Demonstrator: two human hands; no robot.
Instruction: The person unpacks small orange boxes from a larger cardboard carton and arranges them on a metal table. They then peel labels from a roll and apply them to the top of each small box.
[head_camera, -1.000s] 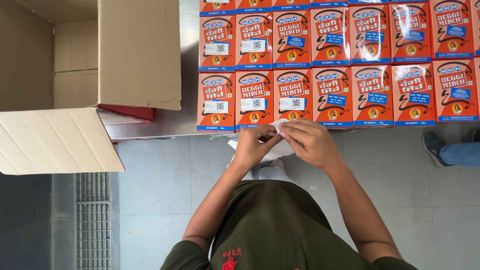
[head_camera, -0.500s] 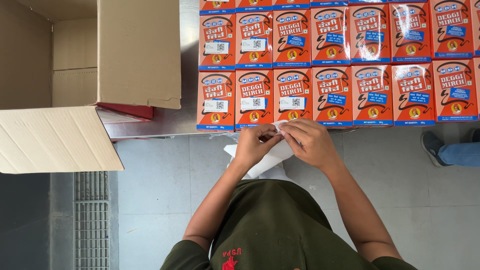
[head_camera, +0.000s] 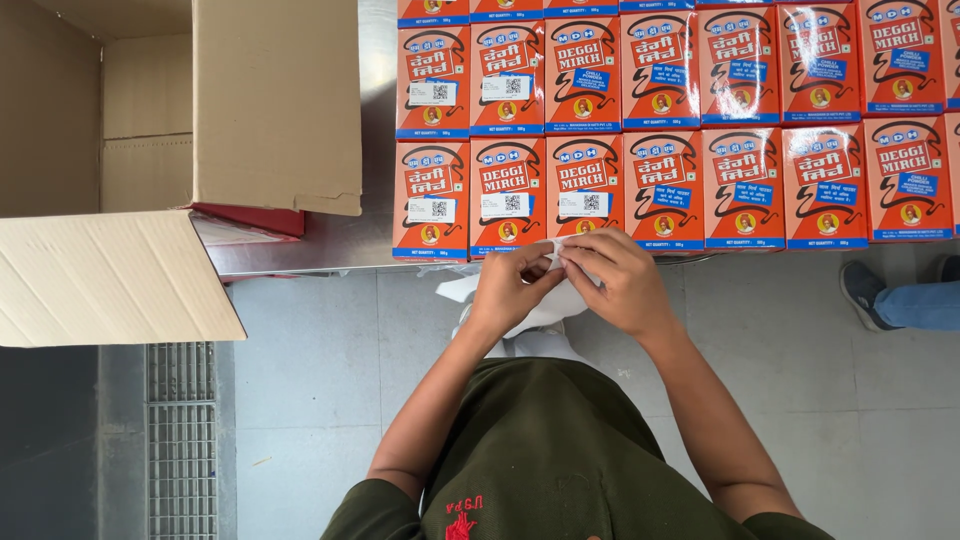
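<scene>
Between both hands, fingertips pinch a white label strip (head_camera: 553, 252); left hand (head_camera: 510, 290) and right hand (head_camera: 615, 285) meet at the steel table (head_camera: 330, 245) edge. Five orange boxes (head_camera: 660, 190) carry white stickers; the rest show none.

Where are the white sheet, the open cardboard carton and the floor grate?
white sheet (head_camera: 553, 308), head view, lower part below the hands
open cardboard carton (head_camera: 275, 100), head view, raised flap
floor grate (head_camera: 182, 440), head view, middle of bars
</scene>
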